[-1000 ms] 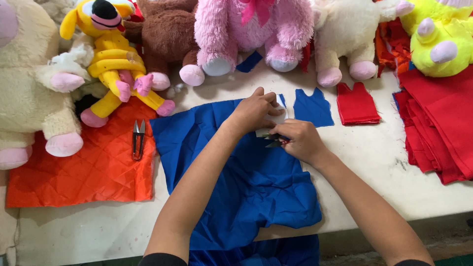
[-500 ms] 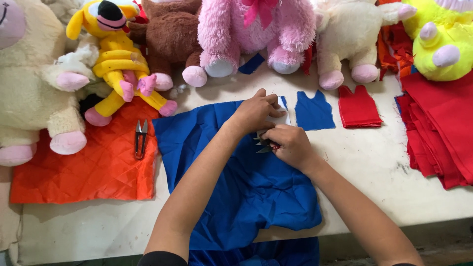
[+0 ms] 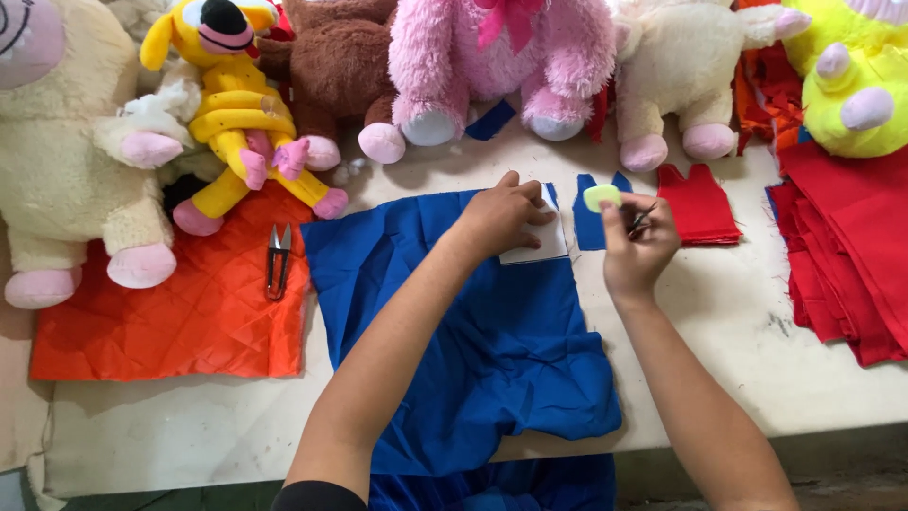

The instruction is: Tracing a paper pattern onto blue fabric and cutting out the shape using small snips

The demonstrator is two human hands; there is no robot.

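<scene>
**Left hand pins a white template on blue cloth; right hand lifts chalk and snips**

The left hand (image 3: 501, 218) lies flat, palm down, on a small white template (image 3: 536, 242) that sits at the upper right corner of a sheet of blue fabric (image 3: 473, 350). Its fingers (image 3: 537, 199) are stretched out and pressed on the card, not curled around anything. The blue fabric is spread over the middle of the pale table (image 3: 738, 378), and its lower edge hangs over the near side.

The right hand (image 3: 636, 248) is raised just right of the template, above the fabric's edge. Its fingers are closed: thumb and forefinger pinch a small pale green piece of tailor's chalk (image 3: 602, 197), and a pair of small thread snips (image 3: 641, 220) is tucked in the same hand, blades pointing up and to the right.

Just behind the right hand lie a small blue cut piece (image 3: 590, 227), partly hidden by the hand, and beside it a stack of red cut pieces (image 3: 698, 203). A pile of red fabric (image 3: 842, 265) fills the right end of the table. On the left, a quilted orange cloth (image 3: 170, 322) carries a second pair of snips (image 3: 278, 260), well apart from both hands.

Along the far edge sits a row of plush toys: a cream one (image 3: 57, 170), a yellow one (image 3: 236, 123), a brown one (image 3: 326, 76), a pink one (image 3: 501, 66), a white one (image 3: 676, 76) and a bright yellow-green one (image 3: 851, 85).
</scene>
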